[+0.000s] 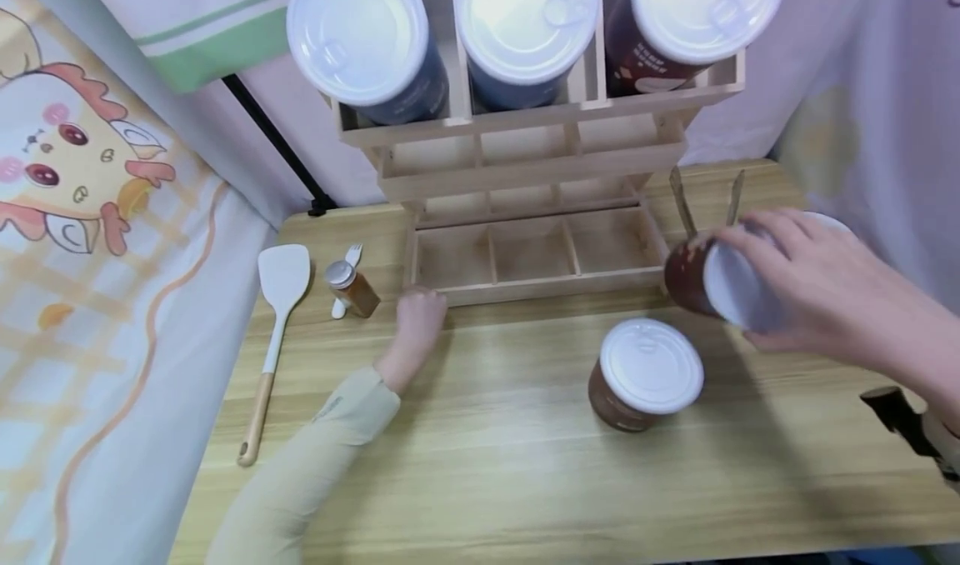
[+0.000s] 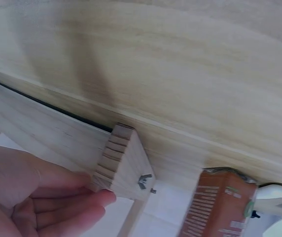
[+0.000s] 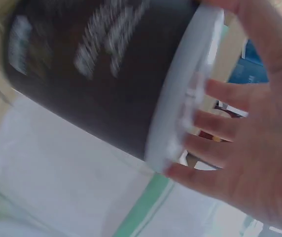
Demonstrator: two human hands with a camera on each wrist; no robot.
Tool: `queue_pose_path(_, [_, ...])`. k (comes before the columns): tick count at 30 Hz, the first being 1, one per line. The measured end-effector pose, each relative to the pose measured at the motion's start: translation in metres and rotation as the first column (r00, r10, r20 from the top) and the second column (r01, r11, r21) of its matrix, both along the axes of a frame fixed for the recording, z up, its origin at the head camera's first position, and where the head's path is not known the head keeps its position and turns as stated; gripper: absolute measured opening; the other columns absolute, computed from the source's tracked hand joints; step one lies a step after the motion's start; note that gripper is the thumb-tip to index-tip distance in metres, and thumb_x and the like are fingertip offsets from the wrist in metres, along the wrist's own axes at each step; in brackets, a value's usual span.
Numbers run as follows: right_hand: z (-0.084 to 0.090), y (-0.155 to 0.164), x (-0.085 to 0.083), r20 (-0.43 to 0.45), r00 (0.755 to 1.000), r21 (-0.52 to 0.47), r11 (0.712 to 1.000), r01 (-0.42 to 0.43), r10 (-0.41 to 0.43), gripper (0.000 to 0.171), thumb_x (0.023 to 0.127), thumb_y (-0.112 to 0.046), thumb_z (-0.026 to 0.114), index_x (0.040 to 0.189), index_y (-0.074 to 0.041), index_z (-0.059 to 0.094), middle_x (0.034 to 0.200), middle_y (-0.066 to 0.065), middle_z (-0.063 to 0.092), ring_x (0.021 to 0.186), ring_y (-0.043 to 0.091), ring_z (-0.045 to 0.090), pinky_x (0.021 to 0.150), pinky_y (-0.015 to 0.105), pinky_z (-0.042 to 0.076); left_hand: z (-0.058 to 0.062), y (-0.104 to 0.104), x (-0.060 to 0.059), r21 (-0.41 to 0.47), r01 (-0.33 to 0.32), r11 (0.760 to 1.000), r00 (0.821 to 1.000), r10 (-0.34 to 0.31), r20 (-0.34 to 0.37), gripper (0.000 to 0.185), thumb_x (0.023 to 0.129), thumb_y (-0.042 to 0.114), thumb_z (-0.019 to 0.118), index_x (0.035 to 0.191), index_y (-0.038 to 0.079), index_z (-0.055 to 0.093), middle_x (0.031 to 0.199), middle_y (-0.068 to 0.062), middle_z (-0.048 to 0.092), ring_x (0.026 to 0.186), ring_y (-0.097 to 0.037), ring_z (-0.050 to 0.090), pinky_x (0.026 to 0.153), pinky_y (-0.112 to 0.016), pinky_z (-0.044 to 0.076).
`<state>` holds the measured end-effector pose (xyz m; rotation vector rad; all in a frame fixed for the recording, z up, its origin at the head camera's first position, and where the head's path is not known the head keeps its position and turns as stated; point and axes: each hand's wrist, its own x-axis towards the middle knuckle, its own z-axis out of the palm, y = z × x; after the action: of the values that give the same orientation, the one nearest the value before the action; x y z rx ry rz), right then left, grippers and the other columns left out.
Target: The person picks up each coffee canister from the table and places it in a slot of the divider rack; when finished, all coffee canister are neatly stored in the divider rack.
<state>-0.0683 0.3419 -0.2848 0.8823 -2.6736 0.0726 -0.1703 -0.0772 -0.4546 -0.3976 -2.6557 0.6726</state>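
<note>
My right hand [image 1: 757, 273] grips a dark brown can [image 1: 682, 277] by its white-lidded end and holds it tilted above the table, just right of the wooden rack [image 1: 540, 286]. In the right wrist view the fingers [image 3: 205, 123] curl over the lid rim of that can [image 3: 91, 74]. My left hand [image 1: 420, 319] rests against the rack's front left corner. Its fingertips [image 2: 101, 197] touch the corner post [image 2: 123, 168]. A second brown can [image 1: 645, 373] stands upright on the table in front of the rack. The rack's bottom compartments hold nothing.
Three lidded cans [image 1: 525, 15] lie in the rack's top tier, lids facing me. A white spatula [image 1: 281, 298], a small brown bottle [image 1: 352, 288] and a small white fork [image 1: 351, 257] lie left of the rack. Two wooden sticks [image 1: 705, 198] stand behind my right hand.
</note>
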Motion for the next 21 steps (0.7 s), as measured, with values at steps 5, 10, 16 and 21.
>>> queue_pose_path(5, [-0.005,-0.016,-0.029,-0.224,0.961,0.044,0.987,-0.156,0.162,0.114,0.04,-0.029,0.089,0.142,-0.005,0.046,0.132,0.031,0.051,0.118,0.051,0.047,0.086,0.068,0.044,0.002,0.003,-0.001,-0.033,-0.017,0.999,0.999,0.018,0.034,0.014,0.082,0.003,0.067,0.07,0.003,0.074,0.071,-0.011,0.073,0.056,-0.012,0.061,0.044,-0.021,0.047])
queue_pose_path(10, [-0.037,-0.027,-0.06,-0.286,0.918,0.126,0.961,-0.247,0.274,0.112,0.039,-0.027,0.094,0.14,-0.005,0.05,0.132,0.028,0.053,0.118,0.048,0.05,0.088,0.064,0.046,-0.003,0.002,0.002,-0.023,-0.002,1.0,1.0,0.002,0.021,0.015,0.082,0.004,0.067,0.07,0.004,0.075,0.072,-0.011,0.073,0.058,-0.014,0.063,0.045,-0.022,0.049])
queue_pose_path(16, [-0.062,-0.031,-0.086,-0.192,0.94,0.12,0.957,-0.265,0.284,0.112,0.036,-0.025,0.097,0.137,-0.005,0.052,0.134,0.028,0.052,0.119,0.047,0.05,0.095,0.064,0.045,-0.007,0.0,0.002,-0.037,0.016,0.999,1.0,-0.017,-0.012,0.011,0.083,0.002,0.067,0.079,-0.001,0.077,0.083,-0.019,0.076,0.061,-0.02,0.069,0.052,-0.028,0.057])
queue_pose_path(21, [-0.069,-0.034,-0.103,-0.084,0.966,0.039,0.969,-0.244,0.247,0.111,0.038,-0.021,0.095,0.138,-0.004,0.049,0.136,0.028,0.05,0.122,0.047,0.047,0.096,0.065,0.043,-0.002,-0.002,-0.001,-0.053,0.001,0.999,1.0,-0.002,-0.007,0.011,0.082,0.001,0.067,0.076,0.002,0.077,0.079,-0.015,0.076,0.056,-0.014,0.064,0.047,-0.022,0.052])
